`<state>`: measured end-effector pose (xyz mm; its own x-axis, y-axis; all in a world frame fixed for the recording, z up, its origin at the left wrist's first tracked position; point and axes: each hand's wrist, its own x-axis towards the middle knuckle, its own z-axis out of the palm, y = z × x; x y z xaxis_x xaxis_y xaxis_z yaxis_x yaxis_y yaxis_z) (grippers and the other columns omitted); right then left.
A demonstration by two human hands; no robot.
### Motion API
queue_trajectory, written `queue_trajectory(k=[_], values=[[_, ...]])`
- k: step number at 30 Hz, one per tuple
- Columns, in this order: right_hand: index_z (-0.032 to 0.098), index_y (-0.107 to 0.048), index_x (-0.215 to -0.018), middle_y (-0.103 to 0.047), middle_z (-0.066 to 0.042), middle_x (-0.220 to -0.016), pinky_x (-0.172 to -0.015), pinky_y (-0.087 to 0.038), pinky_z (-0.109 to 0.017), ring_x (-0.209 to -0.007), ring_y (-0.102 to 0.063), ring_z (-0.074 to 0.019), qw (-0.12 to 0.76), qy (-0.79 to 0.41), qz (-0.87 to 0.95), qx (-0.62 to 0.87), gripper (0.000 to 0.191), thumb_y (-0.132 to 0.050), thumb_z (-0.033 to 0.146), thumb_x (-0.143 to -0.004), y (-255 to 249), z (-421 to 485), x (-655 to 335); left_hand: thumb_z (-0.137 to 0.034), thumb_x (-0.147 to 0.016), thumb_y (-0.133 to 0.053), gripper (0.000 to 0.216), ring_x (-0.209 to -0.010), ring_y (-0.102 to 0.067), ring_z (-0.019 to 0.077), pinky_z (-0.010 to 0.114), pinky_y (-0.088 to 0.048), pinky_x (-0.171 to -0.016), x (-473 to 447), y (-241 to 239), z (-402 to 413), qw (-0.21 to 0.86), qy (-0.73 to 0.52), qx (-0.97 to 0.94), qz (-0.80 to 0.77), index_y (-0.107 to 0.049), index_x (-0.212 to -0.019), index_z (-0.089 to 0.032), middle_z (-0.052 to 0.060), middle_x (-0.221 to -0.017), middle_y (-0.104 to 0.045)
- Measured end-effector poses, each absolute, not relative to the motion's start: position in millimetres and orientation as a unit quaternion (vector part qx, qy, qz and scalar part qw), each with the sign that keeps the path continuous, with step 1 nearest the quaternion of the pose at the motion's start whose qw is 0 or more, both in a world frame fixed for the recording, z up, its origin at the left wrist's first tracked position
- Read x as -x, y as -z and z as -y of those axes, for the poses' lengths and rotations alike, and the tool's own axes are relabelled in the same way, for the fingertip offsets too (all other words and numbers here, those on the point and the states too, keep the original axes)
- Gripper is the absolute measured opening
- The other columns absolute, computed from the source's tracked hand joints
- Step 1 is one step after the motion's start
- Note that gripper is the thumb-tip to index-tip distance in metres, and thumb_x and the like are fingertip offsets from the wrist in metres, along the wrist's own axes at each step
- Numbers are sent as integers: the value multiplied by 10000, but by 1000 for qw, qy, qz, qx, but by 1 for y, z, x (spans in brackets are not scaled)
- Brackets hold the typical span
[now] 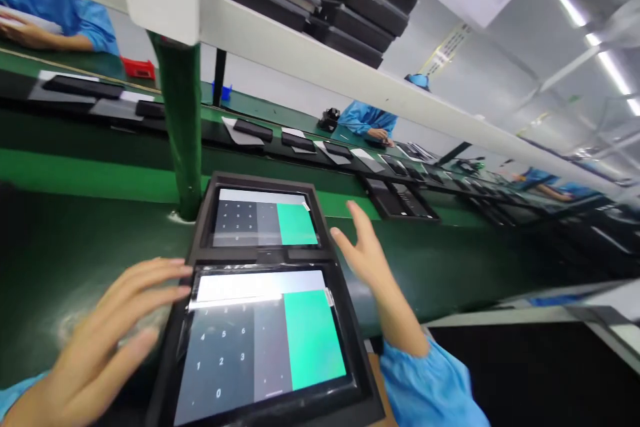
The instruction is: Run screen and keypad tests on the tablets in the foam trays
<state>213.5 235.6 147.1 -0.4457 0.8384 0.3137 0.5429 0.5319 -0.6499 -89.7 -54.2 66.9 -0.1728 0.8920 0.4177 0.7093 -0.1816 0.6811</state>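
Two tablets lie in a black tray (273, 255) in front of me, both lit with a calculator keypad and a green block. The nearer tablet (270, 340) looks larger; the farther tablet (265, 219) sits in the tray's back compartment. My left hand (115, 333) is at the tray's left side, fingers stretched out, its fingertips by the rim near the closer tablet's upper left corner. Whether they touch the rim I cannot tell. Just right of the tray, my right hand (363, 247) is held with thumb and fingers apart and nothing in it.
A green post (177, 127) rises behind the tray and carries a white shelf (300, 60) with stacked black trays (350, 0). Beyond runs a conveyor with several dark devices and another black tray (397, 199). Co-workers in blue sleeves (367, 117) sit across the line.
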Motion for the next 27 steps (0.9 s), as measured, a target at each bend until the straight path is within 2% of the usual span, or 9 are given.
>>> queue_trajectory(k=[1,2,5,10,16,20,22,27], values=[[265,-420,-1529,-394,-121,-1616,-1221,-288,-612,-1515,-328,-349,296,-309,775,465,754,-656,546,-870,-129,-253,-212,-428,-997,-395,342,-1350,-487,269,486,-407,-1164,91,-64,37,121,-454,-611,-637,-546,-1301,-470,-64,-1436,-547],[242,-387,-1550,-432,-155,-1587,-1172,-367,-619,-1472,-407,-359,277,-336,761,481,764,-628,534,-886,-113,-269,-212,-419,-999,-412,314,-1334,-500,268,487,-400,-1165,93,-62,19,137,-469,-589,-644,-571,-1268,-445,-54,-1407,-566],[212,-438,-1527,-534,-163,-1510,-1125,-457,-545,-1384,-535,-333,238,-369,753,490,744,-679,431,-858,-79,-302,-209,-460,-1002,-453,279,-1346,-485,281,504,-355,-1195,98,-52,-30,168,-473,-565,-655,-608,-1212,-364,-29,-1382,-576],[189,-431,-1532,-455,-135,-1574,-1196,-355,-545,-1465,-424,-338,226,-378,748,497,824,-746,340,-786,-68,-319,-189,-539,-1011,-395,395,-1351,-477,301,538,-316,-1209,103,-38,-86,160,-475,-555,-664,-591,-1222,-268,58,-1380,-567],[189,-300,-1592,-442,-105,-1589,-1209,-353,-435,-1442,-468,-264,201,-423,745,474,929,-731,257,-772,-72,-322,-192,-576,-996,-409,414,-1382,-455,292,536,-295,-1219,108,-31,-101,154,-467,-554,-671,-569,-1245,-287,61,-1408,-541],[185,-280,-1597,-357,-110,-1634,-1219,-315,-450,-1481,-405,-285,186,-459,732,467,1091,-808,210,-643,-73,-323,-200,-572,-1001,-394,430,-1399,-435,298,556,-276,-1225,114,-30,-101,139,-441,-570,-679,-556,-1272,-279,74,-1437,-525],[202,-278,-1598,-338,-103,-1644,-1232,-274,-478,-1496,-375,-295,189,-465,726,471,1091,-804,221,-643,-73,-325,-199,-571,-1006,-376,445,-1392,-439,302,559,-282,-1222,118,-30,-104,117,-427,-583,-681,-566,-1266,-264,83,-1430,-530],[237,-330,-1580,-452,-72,-1584,-1242,-263,-478,-1465,-416,-306,203,-485,715,460,995,-779,269,-693,-73,-330,-190,-546,-1027,-308,497,-1395,-432,303,545,-337,-1206,125,-32,-118,64,-391,-615,-682,-613,-1255,-228,96,-1432,-529]])
